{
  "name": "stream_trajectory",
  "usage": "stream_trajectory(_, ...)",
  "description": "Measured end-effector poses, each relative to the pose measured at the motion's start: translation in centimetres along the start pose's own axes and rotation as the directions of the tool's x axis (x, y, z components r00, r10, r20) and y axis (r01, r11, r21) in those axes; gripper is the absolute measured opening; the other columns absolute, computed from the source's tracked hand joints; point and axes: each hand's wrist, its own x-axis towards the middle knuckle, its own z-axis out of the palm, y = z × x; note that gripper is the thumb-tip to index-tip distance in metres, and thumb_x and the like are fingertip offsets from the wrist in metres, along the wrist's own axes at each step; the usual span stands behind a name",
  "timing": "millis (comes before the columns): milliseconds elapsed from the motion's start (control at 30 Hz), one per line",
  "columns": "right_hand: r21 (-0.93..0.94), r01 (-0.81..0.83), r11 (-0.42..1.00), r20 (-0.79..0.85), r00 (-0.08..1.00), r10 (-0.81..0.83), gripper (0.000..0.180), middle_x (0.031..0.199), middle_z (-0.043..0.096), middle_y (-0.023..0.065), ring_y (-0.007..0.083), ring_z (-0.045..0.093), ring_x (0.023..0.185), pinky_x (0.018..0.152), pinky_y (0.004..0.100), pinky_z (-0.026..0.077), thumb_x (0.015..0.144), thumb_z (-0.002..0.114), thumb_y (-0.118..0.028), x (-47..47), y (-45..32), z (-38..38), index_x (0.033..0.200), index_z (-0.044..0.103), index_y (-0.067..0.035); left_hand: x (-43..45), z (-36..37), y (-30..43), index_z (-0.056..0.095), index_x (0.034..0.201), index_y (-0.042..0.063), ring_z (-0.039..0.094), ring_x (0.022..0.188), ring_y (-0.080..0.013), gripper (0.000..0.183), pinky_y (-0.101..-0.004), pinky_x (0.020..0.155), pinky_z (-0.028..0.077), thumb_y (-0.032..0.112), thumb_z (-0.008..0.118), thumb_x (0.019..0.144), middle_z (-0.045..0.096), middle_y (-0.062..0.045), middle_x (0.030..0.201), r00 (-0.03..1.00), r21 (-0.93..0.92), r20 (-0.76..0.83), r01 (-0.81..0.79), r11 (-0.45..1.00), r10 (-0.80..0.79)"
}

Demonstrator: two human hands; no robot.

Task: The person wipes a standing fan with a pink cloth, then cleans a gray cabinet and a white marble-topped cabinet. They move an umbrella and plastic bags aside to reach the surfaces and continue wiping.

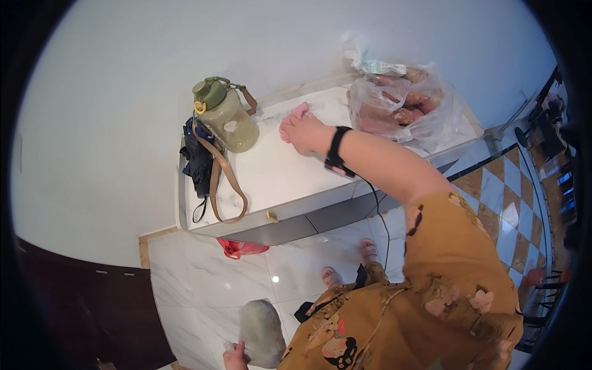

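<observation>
My right hand [309, 134], with a black band and device on its wrist, rests on the white marble-patterned cabinet top [273, 178]. Its fingers are closed on a folded pink cloth [294, 119]. Low in the view, my left hand [236, 358] grips the gathered end of a clear plastic bag. A large, rounded, grey-green object [262, 333] hangs beside that hand, seemingly inside the bag; its kind is unclear. Left of my right hand stands a green-lidded translucent water bottle [233, 122] with a tan strap. Right of it lies a plastic bag of reddish root vegetables [400, 108], perhaps sweet potatoes.
A folded black umbrella [200, 169] lies beside the bottle at the cabinet's left end. A green-and-white packet [381, 67] is by the wall. Under the cabinet's front edge is a red plastic bag [243, 248]. A black cable [380, 210] hangs from my right wrist. A dark red door [92, 310] is at lower left.
</observation>
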Motion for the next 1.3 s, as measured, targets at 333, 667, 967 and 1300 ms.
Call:
stream_trajectory(333,0.155,-0.510,0.846,-0.041,0.852,0.521,0.052,0.142,0.051,0.0174,0.0412,0.043,0.134,0.105,0.0520,0.035,0.098,0.049,-0.041,1.4,4.4,1.0,0.139,0.054,-0.010,-1.0,-1.5,-2.1,0.062,0.086,0.006,0.040,0.053,-0.0139,0.032,-0.0338,0.052,0.032,0.035,0.067,0.096,0.046,-0.002,0.060,0.990,-0.089,-0.129,0.044,0.995,-0.055)
stream_trajectory(667,0.123,0.054,0.991,-0.499,0.867,0.015,0.041,0.136,0.055,0.0176,0.0373,0.054,0.123,0.101,0.0464,0.046,0.087,0.064,-0.025,-17.8,2.6,1.4,0.123,0.062,-0.005,-6.3,0.0,10.8,0.057,0.088,0.011,0.035,0.052,-0.0095,0.015,-0.0272,0.050,0.029,0.018,0.066,0.098,0.039,0.003,0.061,0.971,-0.393,-0.225,-0.169,0.904,0.083)
stream_trajectory(967,0.627,0.012,0.779,-0.446,0.825,0.346,0.041,0.097,0.073,0.0058,0.0275,0.068,0.091,0.083,0.0405,0.054,0.075,0.068,-0.007,-30.0,12.0,-2.2,0.115,0.072,-0.013,-10.5,0.8,27.0,0.048,0.069,0.020,0.023,0.043,-0.0057,0.036,-0.0266,0.042,0.018,0.030,0.066,0.099,0.027,0.010,0.055,0.886,-0.637,-0.127,-0.417,0.648,0.446)
stream_trajectory(1300,0.678,-0.215,0.703,-0.357,0.740,0.570,0.022,0.096,0.073,0.0097,0.0315,0.068,0.087,0.076,0.0389,0.055,0.073,0.069,-0.002,-44.1,19.8,1.2,0.095,0.072,-0.006,-8.3,13.8,41.7,0.046,0.071,0.019,0.017,0.047,-0.0068,0.038,-0.0267,0.043,0.015,0.028,0.059,0.104,0.021,0.008,0.059,0.781,-0.689,0.090,-0.399,0.605,0.618)
